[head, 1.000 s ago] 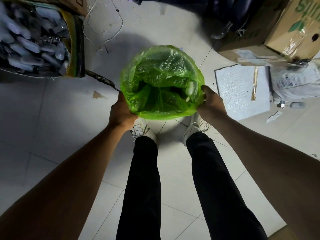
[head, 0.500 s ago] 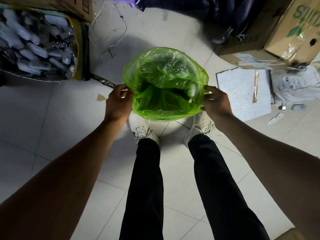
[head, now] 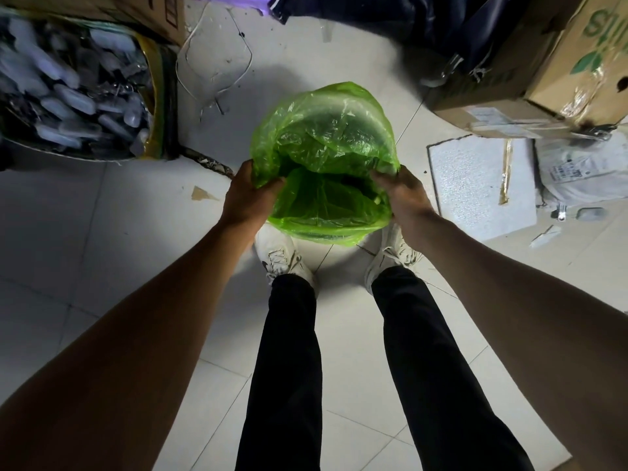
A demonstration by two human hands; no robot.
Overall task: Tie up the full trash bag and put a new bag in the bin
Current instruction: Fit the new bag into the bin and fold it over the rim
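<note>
A translucent green trash bag (head: 326, 137) lines a round bin standing on the tiled floor just ahead of my feet; the bin itself is almost wholly covered by the plastic. My left hand (head: 249, 195) grips the bag's edge on the left side, thumb over the plastic. On the right side my right hand (head: 402, 193) pinches the bag's edge with its fingers reaching in at the mouth. The bag's mouth gapes between my hands, dark green folds inside.
A sack of plastic bottles (head: 74, 90) stands at the left. Cardboard boxes (head: 543, 62) sit at the upper right, with a white foam slab (head: 475, 185) and a wrapped parcel (head: 584, 171) beside them. A loose wire (head: 214, 62) lies on the floor behind the bin.
Both hands moved from the outer sides of the rim inward and up, gathering the bag's edge, so the mouth is narrower and pulled toward me.
</note>
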